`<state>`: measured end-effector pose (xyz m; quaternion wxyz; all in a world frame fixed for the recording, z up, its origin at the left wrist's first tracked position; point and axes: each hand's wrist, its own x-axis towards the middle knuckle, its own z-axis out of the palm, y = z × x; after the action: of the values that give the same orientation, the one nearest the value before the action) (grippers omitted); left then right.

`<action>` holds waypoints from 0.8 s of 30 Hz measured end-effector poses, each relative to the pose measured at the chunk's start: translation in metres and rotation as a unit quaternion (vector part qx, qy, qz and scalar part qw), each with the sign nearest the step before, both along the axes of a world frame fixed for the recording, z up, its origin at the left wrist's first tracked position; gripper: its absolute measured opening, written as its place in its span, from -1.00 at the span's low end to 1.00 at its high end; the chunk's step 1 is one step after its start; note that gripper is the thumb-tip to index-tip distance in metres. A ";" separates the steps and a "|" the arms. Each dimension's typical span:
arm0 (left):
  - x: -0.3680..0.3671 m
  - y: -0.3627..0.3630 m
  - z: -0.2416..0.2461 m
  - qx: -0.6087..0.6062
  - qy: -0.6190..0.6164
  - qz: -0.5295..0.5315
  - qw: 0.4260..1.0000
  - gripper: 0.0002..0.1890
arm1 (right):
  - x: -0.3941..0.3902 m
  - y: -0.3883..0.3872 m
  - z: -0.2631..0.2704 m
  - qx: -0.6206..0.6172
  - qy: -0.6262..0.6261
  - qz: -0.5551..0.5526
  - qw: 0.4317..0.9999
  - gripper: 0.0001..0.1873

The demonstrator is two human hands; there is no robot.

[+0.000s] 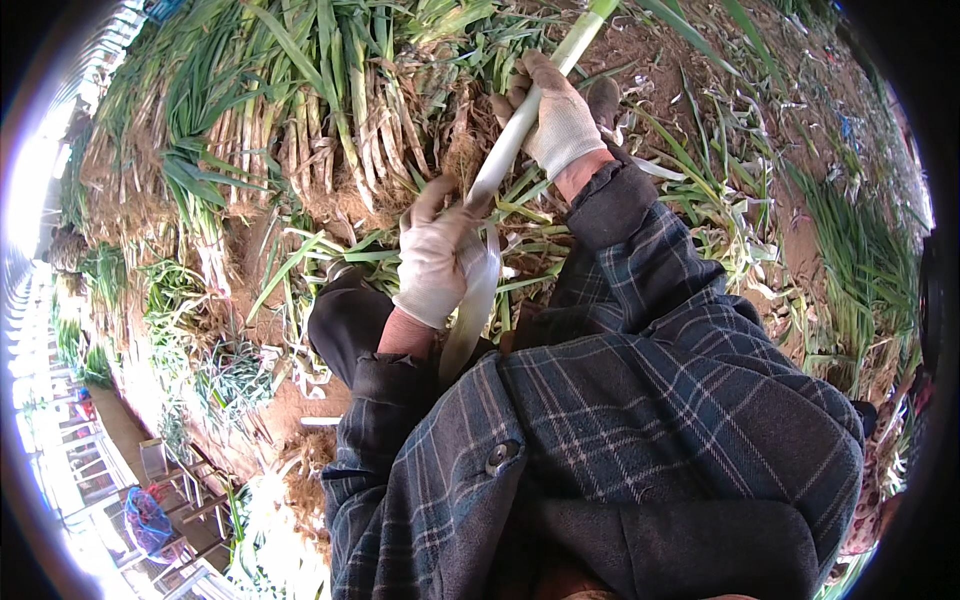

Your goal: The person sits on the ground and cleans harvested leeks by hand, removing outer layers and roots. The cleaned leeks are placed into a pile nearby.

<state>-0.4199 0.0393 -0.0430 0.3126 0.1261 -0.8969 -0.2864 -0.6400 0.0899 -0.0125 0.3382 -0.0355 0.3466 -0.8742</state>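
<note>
A long green onion [516, 135] slants up and to the right before me, its white shank bare and smooth. My right hand [559, 116], in a dirty knit work glove, is wrapped around the shank partway up. Down at its lower end, my gloved left hand [435, 259] grips a pale strip of outer skin [478, 274], which hangs blurred toward my lap. The left fingers are close to the onion's base; whether they touch it, I cannot tell. Its root end is hidden.
Unpeeled onions with brown roots [360, 135] are heaped at the upper left. Peeled skins and leaf scraps [720, 225] litter the soil around my feet. Another heap of green onions [847, 262] lies at the right. A blue plastic bag [146, 521] stands at the lower left.
</note>
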 end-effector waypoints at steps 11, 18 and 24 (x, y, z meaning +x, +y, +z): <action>0.071 -0.045 0.015 -0.079 -0.514 -0.060 0.852 -0.69 | -0.158 0.092 -0.014 -0.005 -0.049 -0.233 0.971 -0.77; 0.001 -0.046 0.013 -0.151 -0.295 -0.065 0.941 -0.25 | -0.131 0.087 -0.027 -0.088 -0.158 -0.214 0.960 -0.78; -0.022 0.008 0.026 0.704 -0.003 -0.145 0.695 -0.61 | -0.102 0.072 -0.041 -0.089 -0.217 -0.211 0.949 -0.80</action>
<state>-0.4416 0.0470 -0.0174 0.0847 0.1785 -0.4409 -0.8756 -0.7423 0.1615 -0.0538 0.2088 0.1984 0.1853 -0.9395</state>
